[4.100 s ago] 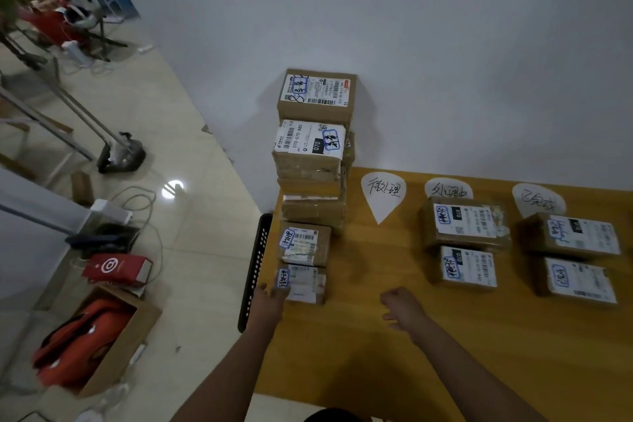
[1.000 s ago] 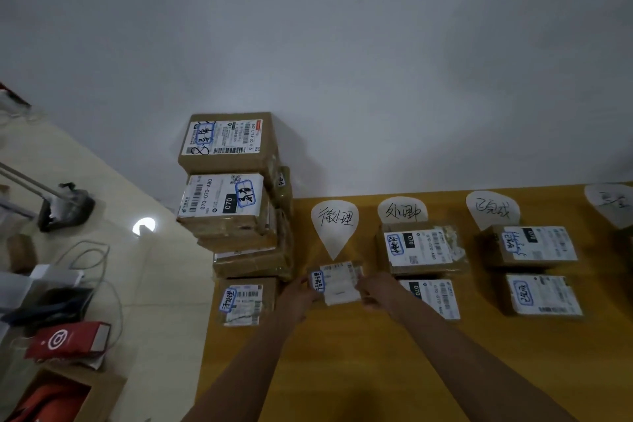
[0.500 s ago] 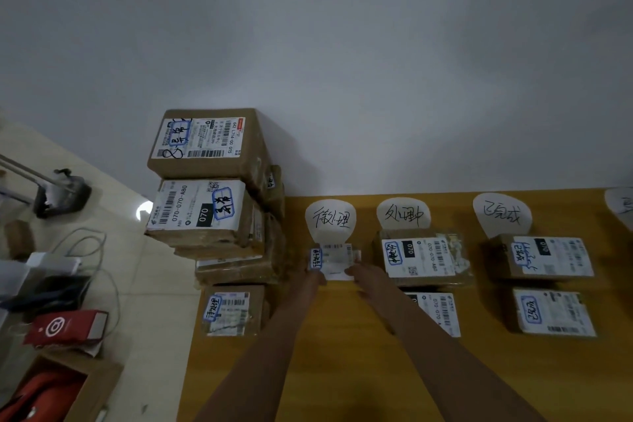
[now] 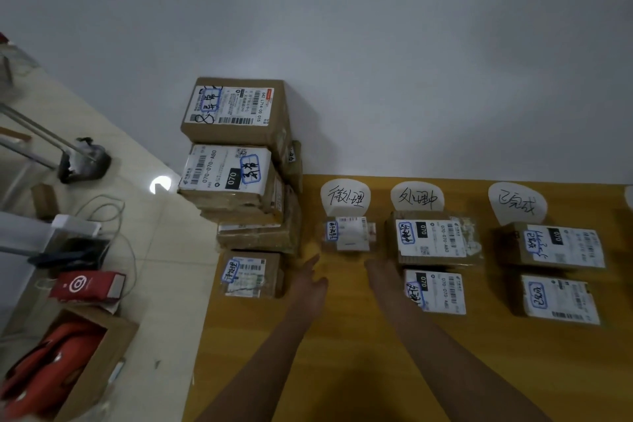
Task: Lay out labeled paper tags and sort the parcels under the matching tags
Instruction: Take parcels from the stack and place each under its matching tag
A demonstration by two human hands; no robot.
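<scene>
Unsorted stack of parcels (image 4: 239, 161) piled at far left end of desk (image 4: 342, 353), against wall (image 4: 342, 27); upper boxes overhanging left desk edge above floor (image 4: 154, 284). Judged a holding pile awaiting sorting, set clear of tag row. Low parcel (image 4: 251, 276) lying at foot of stack, blue-marked label up, just beside left edge; likely next candidate.

Left hand (image 4: 310, 281) just beside that low parcel, above desk surface, fingers loosely extended, grip open, nothing held. First paper tag (image 4: 345, 197) near wall, small parcel (image 4: 349, 233) directly beneath it, touching or overlapping tag's lower point, label upward so markings read against tag. Apart from both hands.

Right hand (image 4: 382, 272) below and right of small parcel, grip open, empty, overlapping left edge of a labelled parcel (image 4: 436, 291). Second tag (image 4: 418, 197) heading column of two parcels, upper one (image 4: 435, 238) touching tag. Third tag (image 4: 517, 204) likewise heading two parcels, upper (image 4: 551, 245) and lower (image 4: 556, 300). Edge of a further tag barely visible at far right; content unreadable.

Columns kept separate by bare strips of desk, presumably to prevent mix-up. Open room: below small parcel in first column and broad near half of desk. Tight margins: left edge beside stack, and wall behind tags.
</scene>
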